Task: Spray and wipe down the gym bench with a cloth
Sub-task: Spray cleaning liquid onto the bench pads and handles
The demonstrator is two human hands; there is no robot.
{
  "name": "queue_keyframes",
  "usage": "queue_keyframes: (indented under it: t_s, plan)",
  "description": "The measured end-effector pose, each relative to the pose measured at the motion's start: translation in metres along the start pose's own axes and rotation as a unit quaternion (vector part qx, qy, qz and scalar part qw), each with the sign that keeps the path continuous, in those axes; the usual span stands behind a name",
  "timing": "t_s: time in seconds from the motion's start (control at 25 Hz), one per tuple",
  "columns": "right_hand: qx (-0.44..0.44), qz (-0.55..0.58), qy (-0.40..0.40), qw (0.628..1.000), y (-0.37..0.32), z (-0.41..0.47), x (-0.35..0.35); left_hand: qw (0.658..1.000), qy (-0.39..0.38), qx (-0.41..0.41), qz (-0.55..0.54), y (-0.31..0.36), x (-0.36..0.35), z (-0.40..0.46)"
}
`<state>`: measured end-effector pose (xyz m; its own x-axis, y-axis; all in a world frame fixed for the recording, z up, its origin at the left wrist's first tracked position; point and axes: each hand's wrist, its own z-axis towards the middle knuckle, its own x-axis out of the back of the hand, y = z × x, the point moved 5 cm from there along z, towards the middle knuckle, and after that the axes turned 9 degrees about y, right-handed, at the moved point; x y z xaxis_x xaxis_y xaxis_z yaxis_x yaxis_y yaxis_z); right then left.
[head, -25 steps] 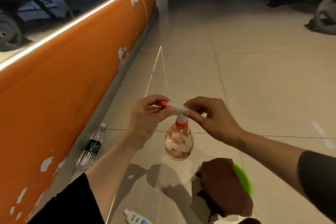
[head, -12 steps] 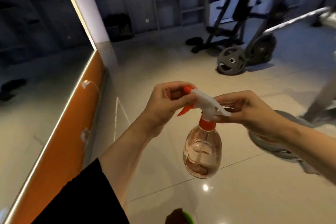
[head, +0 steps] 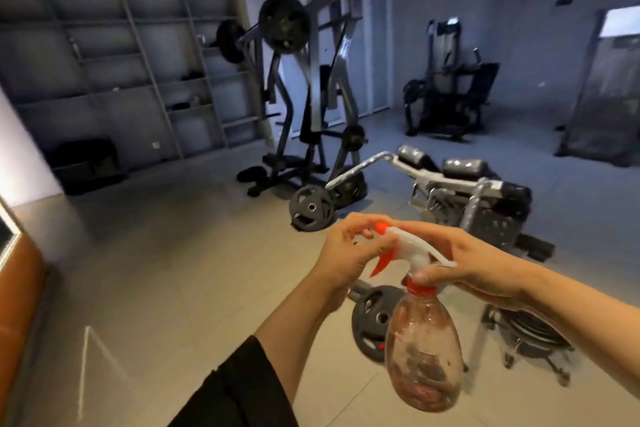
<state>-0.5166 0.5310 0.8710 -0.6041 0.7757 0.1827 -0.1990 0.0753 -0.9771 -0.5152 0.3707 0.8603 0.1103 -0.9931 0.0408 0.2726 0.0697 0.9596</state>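
A clear pinkish spray bottle (head: 424,354) with a white head and orange nozzle and trigger hangs in front of me, held in both hands. My left hand (head: 349,255) pinches the orange nozzle tip. My right hand (head: 474,270) grips the white head and the orange collar at the neck. A grey-framed gym bench (head: 464,194) with black padded rollers stands on the floor beyond my hands. No cloth is in view.
A weight plate (head: 311,207) leans near the bench and another plate (head: 372,321) lies behind the bottle. A plate-loaded machine (head: 304,97) stands at the back, a second machine (head: 450,97) to its right. Shelving (head: 121,80) lines the far wall. An orange wall edge (head: 17,305) is at left.
My view has swung up and right from the floor and orange wall to the gym room. The dark red cloth and green object dropped out of view. Both hands kept hold of the bottle's head.
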Motion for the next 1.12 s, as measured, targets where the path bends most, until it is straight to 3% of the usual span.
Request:
queue_keyframes:
  t_s: [0.2, 0.44, 0.64, 0.76, 0.88, 1.0, 1.12]
  plan:
    - [-0.04, -0.041, 0.068, 0.996, -0.016, -0.029, 0.068, 0.994, -0.102, -0.028, -0.003, 0.027, -0.08, 0.038]
    - [-0.067, -0.07, 0.193, 0.976, -0.012, -0.016, 0.096, 0.989, -0.142, -0.023, -0.031, 0.0, -0.113, 0.083]
    - [-0.052, -0.095, 0.433, 0.895, 0.055, 0.035, 0.136, 0.983, -0.17, 0.06, -0.023, -0.084, -0.116, 0.118]
    - [-0.094, -0.052, 0.53, 0.841, 0.113, 0.058, 0.171, 0.97, -0.217, 0.109, 0.03, -0.146, -0.126, 0.129]
    - [-0.149, -0.004, 0.546, 0.825, 0.159, 0.083, 0.204, 0.96, -0.233, 0.119, 0.098, -0.192, -0.151, 0.14]
    - [-0.162, -0.026, 0.522, 0.837, 0.173, 0.111, 0.228, 0.97, -0.169, 0.126, 0.118, -0.217, -0.169, 0.162]
    - [-0.192, 0.022, 0.486, 0.852, 0.183, 0.133, 0.249, 0.975, -0.123, 0.132, 0.128, -0.226, -0.175, 0.184]
